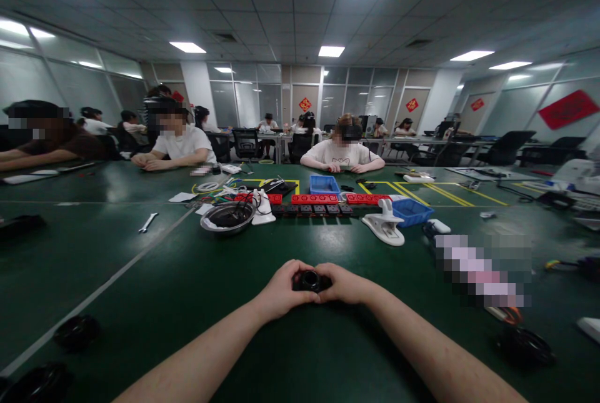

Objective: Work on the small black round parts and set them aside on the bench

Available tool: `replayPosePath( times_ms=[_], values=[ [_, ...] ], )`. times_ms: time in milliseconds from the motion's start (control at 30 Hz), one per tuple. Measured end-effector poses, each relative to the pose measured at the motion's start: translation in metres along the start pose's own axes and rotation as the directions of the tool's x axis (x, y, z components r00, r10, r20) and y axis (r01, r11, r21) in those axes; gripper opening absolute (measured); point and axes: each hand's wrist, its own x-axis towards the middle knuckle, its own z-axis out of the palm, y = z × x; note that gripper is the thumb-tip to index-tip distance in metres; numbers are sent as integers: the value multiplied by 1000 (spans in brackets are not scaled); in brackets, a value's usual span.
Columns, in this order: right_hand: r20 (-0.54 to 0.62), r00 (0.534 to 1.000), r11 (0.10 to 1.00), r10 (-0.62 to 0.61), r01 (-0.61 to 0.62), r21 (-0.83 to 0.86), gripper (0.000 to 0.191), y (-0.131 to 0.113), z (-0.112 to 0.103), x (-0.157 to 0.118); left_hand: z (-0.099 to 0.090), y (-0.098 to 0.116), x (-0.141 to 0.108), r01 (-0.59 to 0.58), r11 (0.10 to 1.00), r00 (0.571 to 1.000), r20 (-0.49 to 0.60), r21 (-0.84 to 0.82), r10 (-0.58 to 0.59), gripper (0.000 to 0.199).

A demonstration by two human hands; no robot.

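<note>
Both my hands meet over the green table, wrapped around a small black round part (310,280) with a dark opening facing up. My left hand (287,287) curls around its left side. On the right side, my right hand (344,284) closes around it, and the thumbs come together at the near edge. Much of the black part is hidden by the fingers, so its exact kind cannot be made out.
Beyond my hands stand a metal bowl (227,218), white clamp stands (383,225), red power strips (314,199) and blue trays (412,210). A wrench (148,222) lies at left. Black round parts (77,332) rest near both front corners. A person (344,150) sits opposite.
</note>
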Motion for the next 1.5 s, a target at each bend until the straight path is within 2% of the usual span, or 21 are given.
replayPosePath(
  times_ms=[100, 200, 300, 367, 467, 567, 667, 833, 967, 1233, 1500],
  values=[
    [-78, 992, 989, 104, -111, -96, 36, 0, 8, 2, 4, 5, -2, 52, 996, 995, -83, 74, -46, 41],
    [-223, 956, 929, 191, -249, -272, 41, -5, 20, 5, 7, 11, -4, 101, 980, 976, -207, 174, -64, 38],
    [-340, 921, 855, 192, -327, -403, 36, -16, 29, 6, 8, 13, -5, 111, 967, 963, -265, 231, -47, 36],
    [-354, 917, 832, 183, -337, -441, 35, -22, 30, 5, 6, 12, -5, 86, 972, 967, -252, 220, -29, 34],
    [-284, 942, 862, 179, -290, -417, 46, -24, 22, 2, 1, 7, -2, 24, 987, 987, -161, 162, 2, 34],
    [-120, 987, 944, 108, -140, -300, 53, -21, 8, -2, -3, 2, 0, -10, 994, 998, -55, 108, 16, 37],
    [16, 1000, 985, 12, -9, -174, 50, -17, -1, -5, -5, 2, -1, -35, 997, 999, 7, 71, 35, 37],
    [33, 999, 994, 27, -23, -110, 41, -14, -5, -6, -4, 8, -3, -54, 998, 997, 57, 35, 52, 38],
    [80, 997, 1000, -7, 8, -6, 32, -13, -7, -6, -4, 11, -2, -45, 998, 997, 66, 33, 42, 40],
    [87, 996, 1000, 6, -7, 10, 30, -11, -10, -7, -5, 15, -4, -31, 999, 997, 77, 14, 30, 42],
    [87, 996, 996, -34, 27, 87, 30, -10, -7, -5, -2, 9, -3, -34, 999, 998, 58, 12, 33, 43]
  ],
)
